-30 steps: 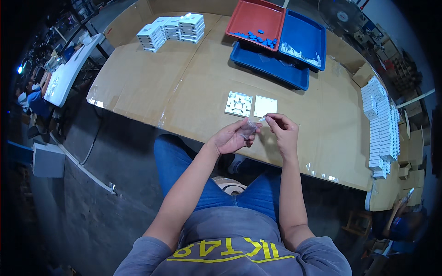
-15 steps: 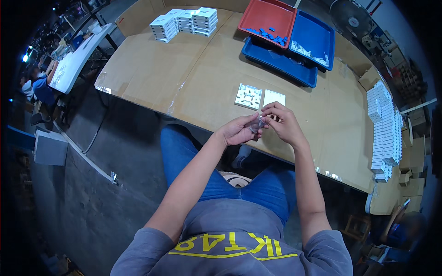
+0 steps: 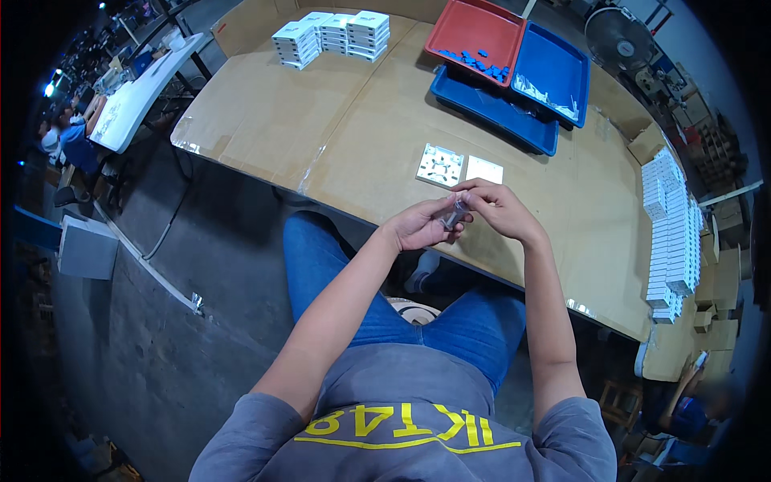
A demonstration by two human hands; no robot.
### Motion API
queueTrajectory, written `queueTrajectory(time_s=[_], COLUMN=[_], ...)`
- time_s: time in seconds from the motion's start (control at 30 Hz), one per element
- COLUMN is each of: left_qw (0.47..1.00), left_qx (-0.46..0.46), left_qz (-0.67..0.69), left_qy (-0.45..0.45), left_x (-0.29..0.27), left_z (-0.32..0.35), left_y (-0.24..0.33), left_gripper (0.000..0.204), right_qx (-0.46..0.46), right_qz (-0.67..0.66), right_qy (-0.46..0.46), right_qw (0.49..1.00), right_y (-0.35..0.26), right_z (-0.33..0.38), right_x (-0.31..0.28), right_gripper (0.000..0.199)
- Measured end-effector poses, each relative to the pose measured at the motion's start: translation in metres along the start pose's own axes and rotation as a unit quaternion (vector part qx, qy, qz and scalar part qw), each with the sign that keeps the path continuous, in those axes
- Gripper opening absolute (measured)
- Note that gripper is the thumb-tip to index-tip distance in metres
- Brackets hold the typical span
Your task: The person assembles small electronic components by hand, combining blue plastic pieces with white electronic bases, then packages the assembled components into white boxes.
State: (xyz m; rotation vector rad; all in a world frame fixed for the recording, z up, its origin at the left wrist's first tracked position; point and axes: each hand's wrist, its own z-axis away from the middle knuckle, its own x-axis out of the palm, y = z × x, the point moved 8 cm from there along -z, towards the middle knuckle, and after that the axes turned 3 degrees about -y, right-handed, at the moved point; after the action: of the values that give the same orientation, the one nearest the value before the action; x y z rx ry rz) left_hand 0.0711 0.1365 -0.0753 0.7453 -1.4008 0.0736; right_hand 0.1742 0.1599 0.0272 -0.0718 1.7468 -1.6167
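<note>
Both hands met over the near edge of the table (image 3: 321, 136). The left hand (image 3: 419, 229) cupped, and the right hand (image 3: 495, 207) pinched from above, a small dark grey cylindrical part (image 3: 455, 214) held between their fingertips; both hands were closed on it. The part's long axis ran obliquely, its upper end pointing up and to the right toward the right hand's fingertips, its lower end resting toward the left palm. Finer detail of the part could not be made out.

Just beyond the hands, on the table, lay a white square switch plate (image 3: 441, 165) with a patterned face and, touching its right side, a plain white square cover (image 3: 484, 169). Nothing stood between these and the hands. Farther back were a blue tray (image 3: 491, 112), partly under a red tray (image 3: 475, 30) holding small blue pieces and a second blue tray (image 3: 557, 71) holding small white pieces. At the far left stood stacks of white boxes (image 3: 331, 34); along the right edge ran a long row of white boxes (image 3: 671, 233). The table was covered in brown cardboard sheets. A fan (image 3: 614, 34) stood behind the trays.
</note>
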Motion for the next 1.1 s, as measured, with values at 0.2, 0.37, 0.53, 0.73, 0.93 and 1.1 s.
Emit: queueTrajectory(time_s=[0.2, 0.37, 0.53, 0.73, 0.93, 1.1], left_qw=[1.000, 0.999, 1.000, 0.999, 1.000, 0.993], left_qx=[0.018, 0.031, 0.017, 0.032, 0.023, 0.034], left_qz=[0.008, 0.008, 0.018, -0.015, -0.006, -0.114], left_qy=[-0.015, -0.010, -0.004, 0.008, -0.010, 0.012], left_x=[-0.012, -0.010, -0.003, -0.018, -0.003, -0.019], left_z=[-0.001, -0.003, 0.000, 0.000, -0.005, 0.002], left_y=[-0.001, 0.001, 0.001, -0.001, 0.000, -0.001], left_gripper=[0.032, 0.034, 0.034, 0.038, 0.038, 0.038], right_qx=[0.062, 0.062, -0.002, 0.042, 0.055, 0.036], right_qz=[-0.006, -0.011, 0.018, -0.013, -0.037, -0.043], right_qy=[-0.028, -0.049, -0.012, -0.039, -0.008, -0.077], right_qw=[0.998, 0.997, 1.000, 0.998, 0.998, 0.995], right_y=[-0.002, 0.010, -0.003, 0.011, 0.006, 0.000], right_z=[-0.005, -0.004, -0.009, -0.010, -0.006, -0.004], right_x=[0.018, 0.016, 0.007, 0.020, 0.009, 0.027], right_gripper=[0.034, 0.036, 0.038, 0.040, 0.041, 0.038])
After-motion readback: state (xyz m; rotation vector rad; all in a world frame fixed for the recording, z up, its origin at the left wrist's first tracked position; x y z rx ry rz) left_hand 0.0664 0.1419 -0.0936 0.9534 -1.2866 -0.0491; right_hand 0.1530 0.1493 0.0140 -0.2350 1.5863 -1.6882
